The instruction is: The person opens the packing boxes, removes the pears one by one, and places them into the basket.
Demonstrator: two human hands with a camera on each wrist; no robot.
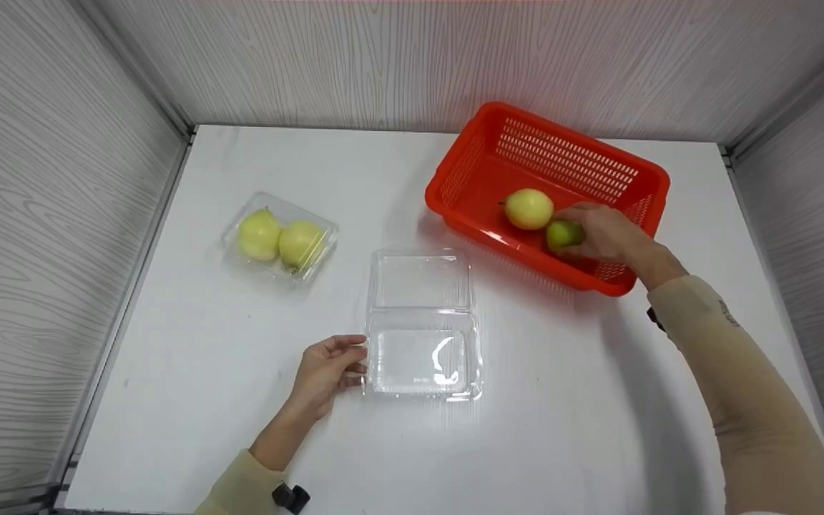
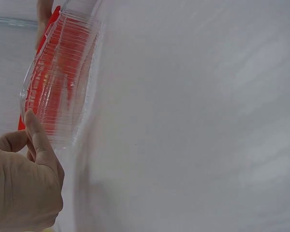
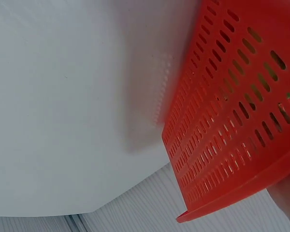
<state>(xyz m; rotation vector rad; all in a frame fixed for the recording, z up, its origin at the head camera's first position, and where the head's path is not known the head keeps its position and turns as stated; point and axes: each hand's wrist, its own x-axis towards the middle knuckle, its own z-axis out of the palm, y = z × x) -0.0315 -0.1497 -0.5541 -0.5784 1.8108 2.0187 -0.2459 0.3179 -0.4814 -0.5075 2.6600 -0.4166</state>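
In the head view an empty clear plastic clamshell box (image 1: 423, 357) lies unfolded on the table, lid side away from me. My left hand (image 1: 326, 372) pinches its left rim; the left wrist view shows the fingertips (image 2: 30, 118) at that clear edge. Inside the red basket (image 1: 455, 168), my right hand (image 1: 601, 232) grips a round green fruit (image 1: 563, 234). Beside that fruit sits a yellow pear (image 1: 528, 209) with a short stem. From the right wrist the basket's slotted wall (image 3: 222, 111) hides most of the right hand.
At the left a second clear clamshell (image 1: 326, 243) holds two yellow pears (image 1: 259, 234). Wood-grain panels (image 1: 312, 64) border the white table (image 1: 190, 343) at the back and both sides. The basket stands at the back right.
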